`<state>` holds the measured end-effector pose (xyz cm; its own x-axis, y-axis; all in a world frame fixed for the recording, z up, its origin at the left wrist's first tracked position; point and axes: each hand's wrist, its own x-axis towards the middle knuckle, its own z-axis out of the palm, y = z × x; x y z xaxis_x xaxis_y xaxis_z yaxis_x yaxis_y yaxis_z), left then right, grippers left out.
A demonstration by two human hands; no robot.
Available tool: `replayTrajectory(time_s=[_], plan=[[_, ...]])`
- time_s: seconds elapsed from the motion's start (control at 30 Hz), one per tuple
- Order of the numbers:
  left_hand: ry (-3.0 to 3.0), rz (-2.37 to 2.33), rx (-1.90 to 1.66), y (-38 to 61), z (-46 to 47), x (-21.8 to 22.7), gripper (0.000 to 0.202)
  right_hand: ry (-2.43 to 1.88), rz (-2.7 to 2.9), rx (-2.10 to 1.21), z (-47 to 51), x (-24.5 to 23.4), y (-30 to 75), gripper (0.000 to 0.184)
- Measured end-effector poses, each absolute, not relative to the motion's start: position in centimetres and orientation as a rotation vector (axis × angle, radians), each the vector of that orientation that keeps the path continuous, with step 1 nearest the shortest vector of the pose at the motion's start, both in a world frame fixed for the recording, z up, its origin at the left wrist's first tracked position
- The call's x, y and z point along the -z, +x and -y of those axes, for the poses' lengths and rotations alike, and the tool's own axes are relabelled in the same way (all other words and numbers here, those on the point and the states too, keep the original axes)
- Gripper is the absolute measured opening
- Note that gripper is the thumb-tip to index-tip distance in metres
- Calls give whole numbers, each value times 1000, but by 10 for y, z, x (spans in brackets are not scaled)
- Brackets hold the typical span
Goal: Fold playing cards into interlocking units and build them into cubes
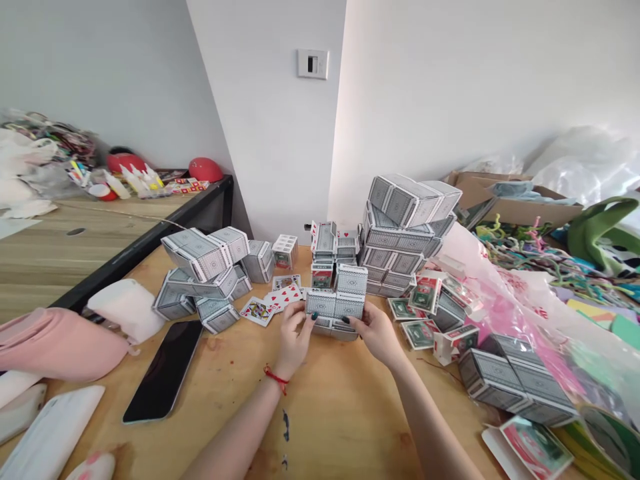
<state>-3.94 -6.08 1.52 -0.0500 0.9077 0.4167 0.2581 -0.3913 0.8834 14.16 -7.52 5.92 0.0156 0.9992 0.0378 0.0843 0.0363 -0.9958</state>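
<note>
My left hand (293,337) and my right hand (376,331) grip the two ends of a low row of grey-backed card decks (334,315) on the wooden table (340,407). Both hands have fingers curled around the row, left at its left end, right at its right end. A red string circles my left wrist. More decks are stacked directly behind the row into a small tower (330,257). Loose face-up playing cards (273,303) lie just left of my left hand.
A tall pile of wrapped deck bricks (407,230) stands behind right, another pile (205,273) at left. Red-green card boxes (430,310) and more bricks (515,380) lie right. A dark phone (165,370) lies at left beside pink cloth (55,343). Craft clutter fills the right edge.
</note>
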Motion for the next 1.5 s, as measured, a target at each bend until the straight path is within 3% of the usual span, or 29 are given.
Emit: replayTrajectory(time_s=[0.27, 0.47, 0.67, 0.87, 1.07, 1.5], plan=[[1904, -1229, -1433, -54, 77, -16, 16, -1279, 1255, -1046, 96, -49, 148, 26], [1760, -1242, -1396, -55, 88, -17, 15, -1433, 1327, -746, 113, -37, 143, 20], [1461, -1184, -1330, -53, 86, -12, 15, -1354, 1327, -868, 112, -14, 145, 19], [1213, -996, -1366, -53, 81, -16, 42, -1352, 1316, -841, 114, -8, 147, 20], [1321, -1016, -1230, -55, 87, -16, 24, -1385, 1304, -818, 118, -17, 144, 20], [1295, -938, -1207, -52, 85, -14, 20, -1401, 1420, -747, 119, -15, 144, 22]])
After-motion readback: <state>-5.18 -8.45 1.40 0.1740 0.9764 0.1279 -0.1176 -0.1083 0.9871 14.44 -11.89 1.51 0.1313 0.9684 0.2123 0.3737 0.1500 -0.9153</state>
